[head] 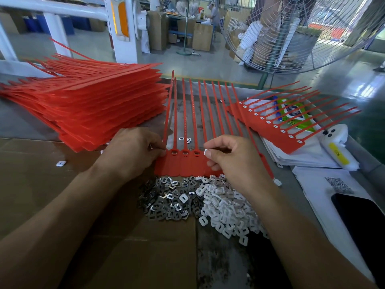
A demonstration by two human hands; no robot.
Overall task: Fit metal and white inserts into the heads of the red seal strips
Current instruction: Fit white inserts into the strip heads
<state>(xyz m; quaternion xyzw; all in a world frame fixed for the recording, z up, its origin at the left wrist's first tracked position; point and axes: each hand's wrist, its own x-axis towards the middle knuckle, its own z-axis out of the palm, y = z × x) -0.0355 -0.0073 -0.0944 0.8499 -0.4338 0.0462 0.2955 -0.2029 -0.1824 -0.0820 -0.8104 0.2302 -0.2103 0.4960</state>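
A red comb of joined seal strips lies flat in front of me, its heads toward me and its tails pointing away. My left hand pinches the comb's left edge at the first head. My right hand pinches a white insert just right of the three visible open heads, which show metal inside. Below the comb lie a pile of metal inserts and a pile of white inserts.
A tall stack of red seal combs sits at the left. A comb with white inserts fitted lies at the right on papers. A phone, a white tube, brown cardboard and a big fan surround the spot.
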